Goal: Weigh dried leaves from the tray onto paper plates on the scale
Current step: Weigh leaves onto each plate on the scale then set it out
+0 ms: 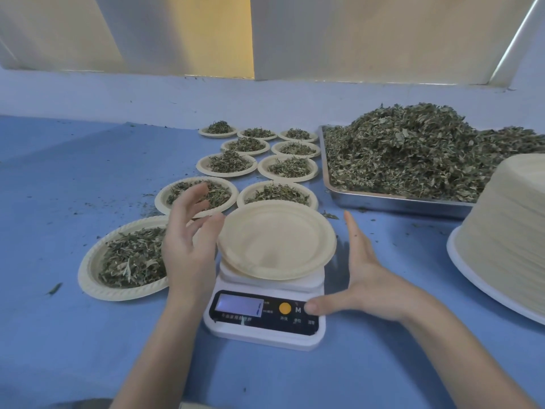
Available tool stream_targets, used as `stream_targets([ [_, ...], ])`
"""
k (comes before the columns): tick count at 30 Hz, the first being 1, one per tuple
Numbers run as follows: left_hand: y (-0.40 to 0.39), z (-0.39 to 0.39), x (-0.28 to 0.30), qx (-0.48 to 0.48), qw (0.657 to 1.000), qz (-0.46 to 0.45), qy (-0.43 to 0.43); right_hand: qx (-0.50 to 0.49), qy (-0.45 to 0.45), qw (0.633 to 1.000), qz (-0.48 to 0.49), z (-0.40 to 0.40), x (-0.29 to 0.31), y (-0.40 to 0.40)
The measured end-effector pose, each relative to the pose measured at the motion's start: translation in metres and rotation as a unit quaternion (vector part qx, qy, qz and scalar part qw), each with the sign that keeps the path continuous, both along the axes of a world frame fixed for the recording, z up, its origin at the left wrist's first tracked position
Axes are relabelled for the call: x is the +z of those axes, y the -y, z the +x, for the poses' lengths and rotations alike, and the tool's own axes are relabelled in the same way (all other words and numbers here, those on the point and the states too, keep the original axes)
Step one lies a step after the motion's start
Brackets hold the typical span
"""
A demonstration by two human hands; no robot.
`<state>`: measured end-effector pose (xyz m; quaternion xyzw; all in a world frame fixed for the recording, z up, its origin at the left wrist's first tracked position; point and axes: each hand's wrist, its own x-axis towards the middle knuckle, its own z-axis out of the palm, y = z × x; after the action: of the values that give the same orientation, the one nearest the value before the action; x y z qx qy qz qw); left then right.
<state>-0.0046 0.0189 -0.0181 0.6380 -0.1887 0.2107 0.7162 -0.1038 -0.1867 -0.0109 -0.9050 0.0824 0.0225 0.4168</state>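
The scale [264, 314] sits on the blue table [73, 335], nearest the camera, its display lit at the front left and an orange button to the display's right. The right hand [364, 278] lies at the scale's right side, fingers straight and spread, holding nothing; its thumb tip touches the front panel right of the "M" mark, over the spot where a button would be. On the scale's platform rests an empty plate [276, 240], tilted slightly and overhanging the platform on every side. The left hand [188, 240] hovers at the scale's left, fingers loosely open and gripping nothing, its fingertips just beside the plate's left rim; whether they touch it cannot be told. No leaves are in either hand.

Left of the scale, partly behind the left hand, lies a filled plate [118, 261] of dried leaves. Beyond the scale, more filled plates [256, 160] stand in two rows running away from it. Right of the scale and nearer the edge of view rises an upturned stack [507, 231] of spare plates. Behind that, beyond and right of the scale, is the metal tray [392, 200], heaped with leaves [418, 146]. Loose leaf crumbs dot the table around the scale.
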Motion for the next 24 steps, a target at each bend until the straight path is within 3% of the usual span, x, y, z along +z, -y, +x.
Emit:
stream_targets([
  [5,-0.001,-0.003,0.000,0.003,1.000,-0.013,-0.004,0.014,-0.002,1.000,0.003,0.004,-0.002,0.005],
  [9,-0.003,-0.002,-0.002,0.002,1.000,-0.010,0.002,-0.064,0.125,0.965,0.221,0.021,0.000,0.010],
  [12,-0.004,-0.003,-0.003,0.002,1.000,-0.004,0.007,-0.124,0.199,0.929,0.287,0.034,-0.006,0.015],
  [19,-0.003,-0.006,0.000,0.000,1.000,0.021,0.015,-0.093,0.166,0.941,0.279,0.029,-0.016,0.004],
  [24,0.012,-0.001,0.037,0.001,0.977,0.207,0.048,-0.090,0.169,0.947,0.258,0.032,0.017,0.017],
])
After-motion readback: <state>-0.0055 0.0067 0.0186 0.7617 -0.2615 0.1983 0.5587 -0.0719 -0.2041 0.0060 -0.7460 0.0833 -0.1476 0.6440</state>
